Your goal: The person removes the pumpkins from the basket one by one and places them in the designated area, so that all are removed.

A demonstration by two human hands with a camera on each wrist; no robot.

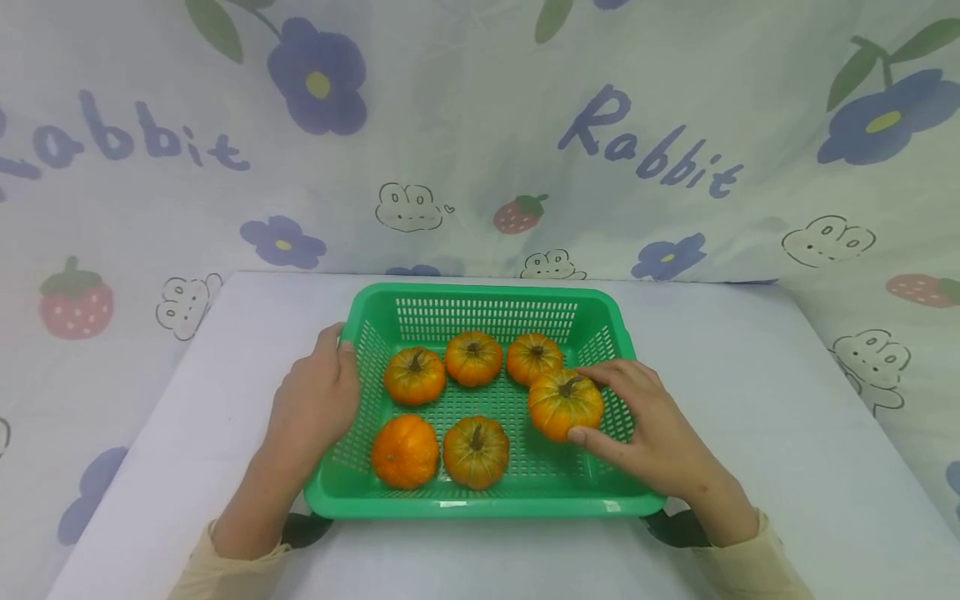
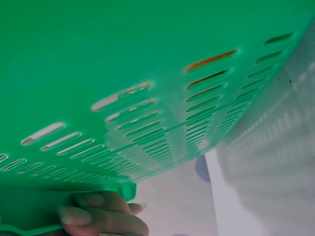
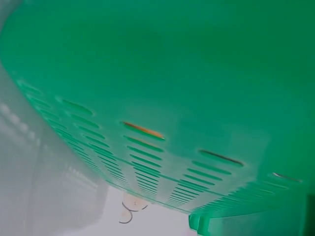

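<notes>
A green slotted plastic basket stands on the white table with several small orange pumpkins inside. My right hand reaches over its right rim and holds a yellow-orange pumpkin between thumb and fingers, above the basket floor. At the left rim, my left hand grips the basket; its curled fingers show under the rim in the left wrist view. Two pumpkins lie in front: a smooth orange one with no stem showing and a greenish one. The right wrist view shows only the basket's outer wall, no hand.
Along the back of the basket sit a left pumpkin, a middle pumpkin and a right pumpkin, which the held one partly overlaps. A white tablecloth surrounds the basket. Behind hangs a printed curtain with flowers and rabbits.
</notes>
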